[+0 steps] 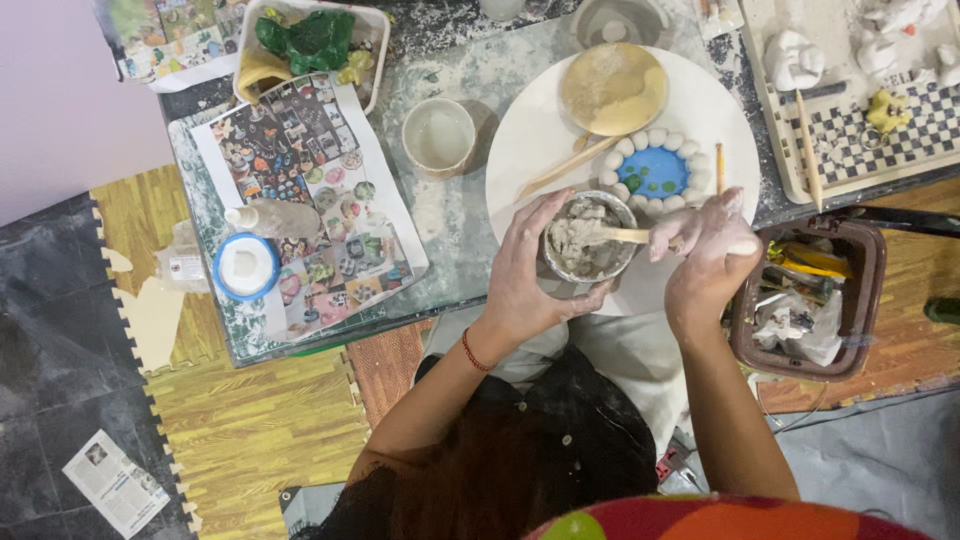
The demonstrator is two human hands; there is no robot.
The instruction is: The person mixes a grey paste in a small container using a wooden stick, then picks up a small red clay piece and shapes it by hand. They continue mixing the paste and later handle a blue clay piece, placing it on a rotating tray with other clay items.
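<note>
My left hand (525,275) wraps around a small cup (590,237) filled with grey wet clay paste, held over the near edge of a round white board (530,140). My right hand (705,250), smeared with clay, grips a wooden stick (628,236) whose end is sunk in the paste. Just beyond the cup lies a blue oval clay piece (655,172) ringed with white balls and dotted with green. A round tan clay disc (612,88) rests at the far side of the board.
A white cup (438,137) stands left of the board. A printed picture sheet (310,200), a bottle (270,217) and a blue-rimmed lid (245,267) lie at left. A checkered tray (870,130) with clay figures is at right, a brown bin (815,300) below it.
</note>
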